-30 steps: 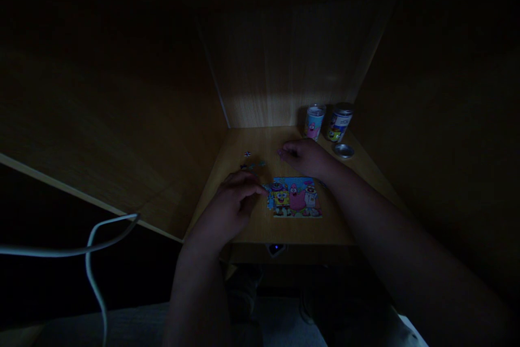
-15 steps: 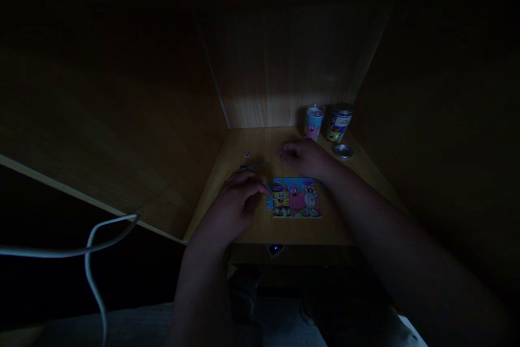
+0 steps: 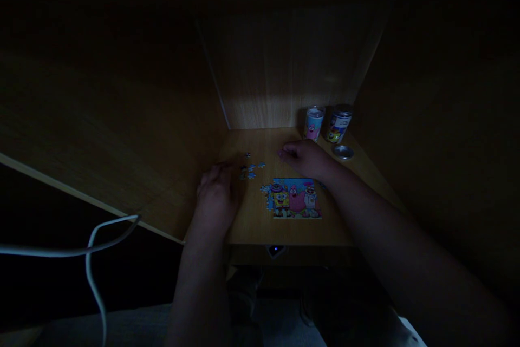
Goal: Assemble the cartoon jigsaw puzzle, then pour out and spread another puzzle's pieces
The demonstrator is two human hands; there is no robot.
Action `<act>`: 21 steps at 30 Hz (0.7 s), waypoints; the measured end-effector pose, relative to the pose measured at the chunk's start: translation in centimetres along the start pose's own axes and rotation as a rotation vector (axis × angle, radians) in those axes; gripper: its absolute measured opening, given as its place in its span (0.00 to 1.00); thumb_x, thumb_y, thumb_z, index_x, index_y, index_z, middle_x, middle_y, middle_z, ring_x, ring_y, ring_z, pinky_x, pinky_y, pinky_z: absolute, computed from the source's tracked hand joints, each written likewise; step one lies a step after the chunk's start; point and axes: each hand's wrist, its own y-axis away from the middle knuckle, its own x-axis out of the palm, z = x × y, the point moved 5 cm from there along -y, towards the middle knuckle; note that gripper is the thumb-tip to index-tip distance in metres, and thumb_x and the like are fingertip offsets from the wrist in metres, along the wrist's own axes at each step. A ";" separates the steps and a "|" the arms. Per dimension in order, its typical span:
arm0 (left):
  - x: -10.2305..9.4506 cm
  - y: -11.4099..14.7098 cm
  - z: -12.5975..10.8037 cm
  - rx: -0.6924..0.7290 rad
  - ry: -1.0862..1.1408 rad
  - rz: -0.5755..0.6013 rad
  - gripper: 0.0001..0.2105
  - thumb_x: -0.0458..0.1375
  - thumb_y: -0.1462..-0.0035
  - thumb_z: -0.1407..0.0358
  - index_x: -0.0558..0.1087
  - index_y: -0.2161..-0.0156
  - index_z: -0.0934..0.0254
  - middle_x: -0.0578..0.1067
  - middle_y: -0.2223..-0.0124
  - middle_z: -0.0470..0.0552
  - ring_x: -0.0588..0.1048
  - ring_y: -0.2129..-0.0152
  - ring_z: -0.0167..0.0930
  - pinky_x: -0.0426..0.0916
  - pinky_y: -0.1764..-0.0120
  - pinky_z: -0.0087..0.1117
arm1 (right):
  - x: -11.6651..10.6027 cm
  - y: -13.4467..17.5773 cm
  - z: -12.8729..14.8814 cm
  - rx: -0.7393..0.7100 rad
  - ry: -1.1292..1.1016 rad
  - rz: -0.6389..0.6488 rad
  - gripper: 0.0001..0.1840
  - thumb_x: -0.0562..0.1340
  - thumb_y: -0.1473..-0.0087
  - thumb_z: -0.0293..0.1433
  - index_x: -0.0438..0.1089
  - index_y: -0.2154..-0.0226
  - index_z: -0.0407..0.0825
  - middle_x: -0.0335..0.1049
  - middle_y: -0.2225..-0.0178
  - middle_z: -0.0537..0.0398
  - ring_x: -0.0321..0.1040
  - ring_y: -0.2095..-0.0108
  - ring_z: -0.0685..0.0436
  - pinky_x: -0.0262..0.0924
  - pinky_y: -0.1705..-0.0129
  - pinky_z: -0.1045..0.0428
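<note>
Two bare hands over the tabletop (image 3: 252,230), lighting dim. Jigsaw puzzle (image 3: 296,200) lies flat just below and right of frame center, mostly assembled, ragged along its left edge. Loose pieces (image 3: 251,168) sit up and left of it, near center. Left hand (image 3: 215,192) is palm-down left of those pieces, fingers bent; too dark to tell if it's gripping anything. Right hand (image 3: 303,156) is above the puzzle, fingers curled in; can't tell if a piece is pinched. Two cans, left (image 3: 313,124) and right (image 3: 338,125), stand upper right of center, metal lid (image 3: 343,152) just below the right one.
</note>
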 end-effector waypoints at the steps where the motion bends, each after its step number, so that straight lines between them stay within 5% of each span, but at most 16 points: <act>1: 0.2 0.0 0.1 -0.003 -0.007 0.005 0.31 0.58 0.47 0.80 0.75 0.38 0.60 0.74 0.36 0.62 0.72 0.39 0.54 0.67 0.36 0.59 | 0.0 0.0 0.0 -0.001 0.000 0.001 0.22 0.59 0.32 0.40 0.59 0.77 0.51 0.59 0.79 0.61 0.56 0.76 0.49 0.44 0.68 0.49; 8: 1.0 0.2 -0.9 0.033 -0.098 0.126 0.28 0.58 0.38 0.76 0.77 0.35 0.55 0.70 0.30 0.59 0.67 0.33 0.50 0.68 0.34 0.58 | 0.1 -0.1 0.1 -0.017 0.005 0.001 0.23 0.56 0.32 0.41 0.57 0.78 0.52 0.57 0.80 0.61 0.56 0.76 0.49 0.45 0.69 0.49; 14: 1.3 0.2 -1.4 -0.011 -0.121 0.142 0.21 0.54 0.25 0.61 0.74 0.31 0.51 0.69 0.28 0.59 0.65 0.30 0.51 0.67 0.33 0.63 | 0.2 0.0 -0.1 -0.031 0.005 0.001 0.23 0.56 0.32 0.42 0.57 0.78 0.52 0.58 0.79 0.61 0.56 0.76 0.49 0.45 0.69 0.49; 21: 1.3 -0.2 -1.8 0.062 -0.074 0.101 0.17 0.59 0.27 0.60 0.80 0.38 0.51 0.68 0.27 0.57 0.65 0.30 0.51 0.65 0.32 0.61 | 0.4 0.0 -0.3 -0.012 -0.001 0.005 0.23 0.57 0.32 0.42 0.57 0.77 0.52 0.58 0.80 0.61 0.54 0.76 0.49 0.44 0.69 0.49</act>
